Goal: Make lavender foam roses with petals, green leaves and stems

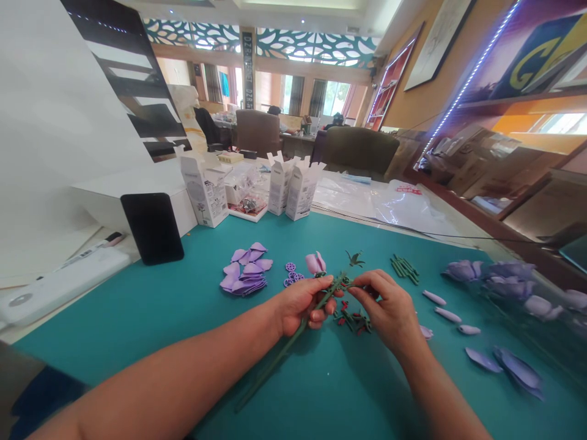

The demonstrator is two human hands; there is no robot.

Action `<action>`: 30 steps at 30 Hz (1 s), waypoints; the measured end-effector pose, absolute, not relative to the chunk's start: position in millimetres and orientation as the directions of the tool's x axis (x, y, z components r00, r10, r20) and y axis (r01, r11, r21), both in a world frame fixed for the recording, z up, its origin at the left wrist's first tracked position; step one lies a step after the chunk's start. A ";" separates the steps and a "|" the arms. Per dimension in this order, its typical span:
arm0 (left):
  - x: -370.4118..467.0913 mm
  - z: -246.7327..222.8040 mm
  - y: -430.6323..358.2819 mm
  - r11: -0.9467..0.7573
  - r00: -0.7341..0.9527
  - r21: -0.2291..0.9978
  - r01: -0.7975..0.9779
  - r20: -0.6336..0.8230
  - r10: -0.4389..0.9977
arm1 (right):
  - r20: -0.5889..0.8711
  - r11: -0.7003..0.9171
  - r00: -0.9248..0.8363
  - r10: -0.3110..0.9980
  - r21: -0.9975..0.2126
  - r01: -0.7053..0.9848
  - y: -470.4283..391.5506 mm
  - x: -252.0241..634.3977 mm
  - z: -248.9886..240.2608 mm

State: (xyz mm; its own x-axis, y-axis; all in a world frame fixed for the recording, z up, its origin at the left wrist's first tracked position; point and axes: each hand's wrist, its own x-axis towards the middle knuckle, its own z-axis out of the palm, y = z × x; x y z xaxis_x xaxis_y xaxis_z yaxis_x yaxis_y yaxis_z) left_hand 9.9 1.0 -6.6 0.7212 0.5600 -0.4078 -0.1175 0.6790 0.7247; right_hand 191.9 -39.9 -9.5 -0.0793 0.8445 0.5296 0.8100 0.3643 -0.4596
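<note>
My left hand (298, 308) is closed around a long green flower stem (293, 339), which slants down toward the front edge. A pale pink-purple flower bud (315, 263) shows just above the left fingers, and a green leafy piece (354, 259) sticks up near the stem's upper end. Close by, my right hand (385, 308) pinches a small green piece against the stem; the fingertips partly hide it. Beneath the hands lies a small pile of green and red pieces (355, 322).
Purple petals (245, 282) and purple wheel-shaped pieces (290, 267) lie left on the green mat (183, 318). Right are short green sticks (404, 269), bud pieces (447, 315), larger petals (518, 370) and purple flowers (504, 281). White boxes (300, 192) and a dark tablet (152, 229) stand behind.
</note>
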 end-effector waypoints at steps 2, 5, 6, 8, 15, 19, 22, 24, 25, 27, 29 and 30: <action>9.8 -6.3 0.7 0.680 0.723 0.723 -0.117 -0.407 0.558 | 0.536 0.372 -0.082 0.840 -0.459 0.807 -39.9 192.0 -9.6; 9.8 -5.3 0.0 0.681 0.722 0.725 -0.110 -0.413 0.555 | 0.537 0.378 -0.086 0.839 -0.462 0.803 -39.3 192.8 -9.8; 9.8 -5.0 -0.3 0.681 0.722 0.724 -0.105 -0.415 0.553 | 0.535 0.380 -0.089 0.840 -0.463 0.800 -39.1 193.3 -9.8; 9.7 -4.7 -0.7 0.684 0.727 0.722 -0.100 -0.417 0.546 | 0.533 0.389 -0.099 0.840 -0.464 0.796 -38.6 194.6 -9.7; 9.9 -6.7 -1.2 0.697 0.743 0.710 -0.096 -0.416 0.525 | 0.552 0.421 -0.130 0.824 -0.442 0.792 -38.4 196.3 -9.2; 9.9 -8.1 -1.2 0.702 0.751 0.704 -0.110 -0.404 0.523 | 0.578 0.437 -0.124 0.806 -0.441 0.784 -39.3 194.3 -9.6; 9.3 -9.7 -0.6 0.703 0.763 0.701 -0.120 -0.388 0.517 | 0.592 0.438 -0.101 0.800 -0.461 0.772 -38.5 192.9 -11.4; 9.0 -10.9 -0.1 0.702 0.770 0.701 -0.126 -0.376 0.515 | 0.589 0.438 -0.091 0.803 -0.479 0.761 -36.9 192.7 -13.4; 8.9 -11.4 0.1 0.699 0.772 0.703 -0.130 -0.370 0.516 | 0.585 0.440 -0.092 0.806 -0.487 0.755 -36.0 192.9 -14.5; 8.8 -12.0 0.5 0.693 0.774 0.708 -0.135 -0.361 0.520 | 0.578 0.438 -0.091 0.811 -0.495 0.751 -34.2 193.6 -16.4; 8.9 -11.8 0.7 0.688 0.774 0.713 -0.134 -0.359 0.522 | 0.571 0.422 -0.081 0.817 -0.495 0.759 -33.0 194.5 -17.8; 8.9 -11.5 0.7 0.688 0.775 0.714 -0.132 -0.358 0.521 | 0.567 0.412 -0.076 0.820 -0.494 0.766 -32.6 194.9 -18.4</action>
State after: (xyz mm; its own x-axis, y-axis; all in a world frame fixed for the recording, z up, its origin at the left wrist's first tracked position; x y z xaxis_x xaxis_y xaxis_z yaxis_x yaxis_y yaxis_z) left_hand 8.9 0.7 -11.5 0.7746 0.5211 -0.3583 -0.1322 0.6875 0.7140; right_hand 194.9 -32.6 -18.4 -0.0758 0.8201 0.5672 0.7656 0.4124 -0.4938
